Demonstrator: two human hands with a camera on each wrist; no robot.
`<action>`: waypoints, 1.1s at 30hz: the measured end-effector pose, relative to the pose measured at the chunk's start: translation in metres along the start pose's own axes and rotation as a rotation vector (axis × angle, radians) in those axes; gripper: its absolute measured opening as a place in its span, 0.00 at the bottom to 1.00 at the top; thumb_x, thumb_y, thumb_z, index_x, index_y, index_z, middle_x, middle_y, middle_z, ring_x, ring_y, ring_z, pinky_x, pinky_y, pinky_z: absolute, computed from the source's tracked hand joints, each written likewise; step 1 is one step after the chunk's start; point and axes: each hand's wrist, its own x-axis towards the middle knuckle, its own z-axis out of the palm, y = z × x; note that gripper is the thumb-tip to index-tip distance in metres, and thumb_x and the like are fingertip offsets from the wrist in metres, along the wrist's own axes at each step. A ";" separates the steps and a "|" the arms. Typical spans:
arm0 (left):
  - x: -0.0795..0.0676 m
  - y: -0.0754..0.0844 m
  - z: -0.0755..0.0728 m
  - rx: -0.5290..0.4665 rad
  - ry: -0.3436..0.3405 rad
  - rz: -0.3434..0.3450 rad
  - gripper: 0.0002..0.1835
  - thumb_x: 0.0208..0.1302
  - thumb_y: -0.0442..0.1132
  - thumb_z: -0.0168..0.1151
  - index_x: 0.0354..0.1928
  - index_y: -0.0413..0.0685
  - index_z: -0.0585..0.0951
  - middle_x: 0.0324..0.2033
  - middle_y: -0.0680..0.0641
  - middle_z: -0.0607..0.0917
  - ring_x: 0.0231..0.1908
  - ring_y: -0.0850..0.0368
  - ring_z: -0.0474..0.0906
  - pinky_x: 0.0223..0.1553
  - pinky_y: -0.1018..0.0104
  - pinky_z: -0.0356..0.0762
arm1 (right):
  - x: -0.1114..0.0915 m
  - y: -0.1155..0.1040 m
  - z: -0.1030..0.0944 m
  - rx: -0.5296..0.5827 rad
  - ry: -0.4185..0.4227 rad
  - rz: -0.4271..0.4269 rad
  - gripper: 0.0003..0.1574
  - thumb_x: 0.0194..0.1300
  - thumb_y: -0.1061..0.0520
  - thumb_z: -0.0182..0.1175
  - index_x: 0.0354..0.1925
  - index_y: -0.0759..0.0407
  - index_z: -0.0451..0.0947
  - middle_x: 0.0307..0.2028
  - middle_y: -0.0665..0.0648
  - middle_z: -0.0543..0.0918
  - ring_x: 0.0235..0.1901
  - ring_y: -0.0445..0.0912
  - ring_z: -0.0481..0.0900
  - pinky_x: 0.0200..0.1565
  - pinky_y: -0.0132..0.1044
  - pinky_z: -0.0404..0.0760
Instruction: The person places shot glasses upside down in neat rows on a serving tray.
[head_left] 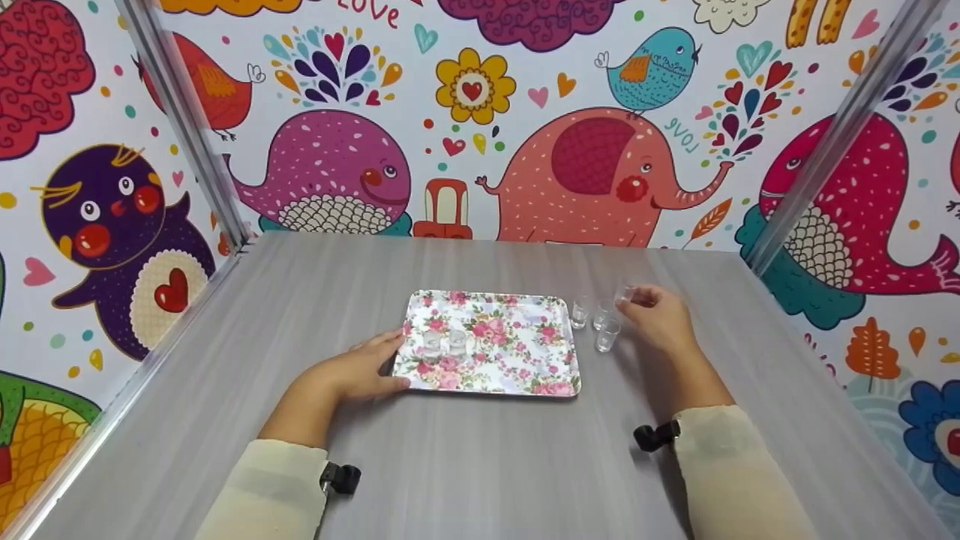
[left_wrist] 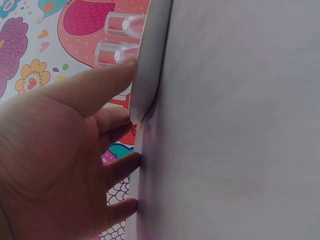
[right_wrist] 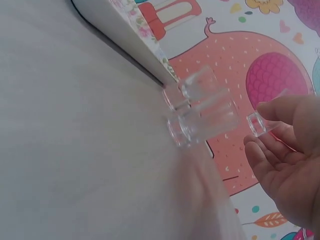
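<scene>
A rectangular floral tray [head_left: 517,360] lies on the table with two clear shot glasses standing on its left part, the nearer-to-centre shot glass [head_left: 457,343] beside the other. My left hand [head_left: 367,367] rests against the tray's left end, thumb at the front corner and fingers spread along the side. In the left wrist view, the thumb touches the tray's rim [left_wrist: 150,65]. My right hand [head_left: 660,319] pinches a clear shot glass [right_wrist: 257,124] between thumb and fingers, raised off the table. Just right of the tray stand three more shot glasses, one shot glass [head_left: 607,335] nearest me.
The grey table [head_left: 480,465] extends around the tray to patterned walls at the back and sides. Metal posts [head_left: 187,127] stand at the back corners. A black wrist device [head_left: 341,478] sits on each sleeve.
</scene>
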 end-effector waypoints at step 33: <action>0.002 -0.001 0.002 0.015 0.012 0.010 0.49 0.73 0.57 0.67 0.85 0.44 0.57 0.86 0.42 0.55 0.85 0.31 0.49 0.82 0.30 0.51 | -0.037 -0.091 0.093 0.181 -0.202 -0.228 0.25 0.65 0.51 0.76 0.58 0.56 0.86 0.47 0.58 0.90 0.47 0.48 0.87 0.49 0.38 0.88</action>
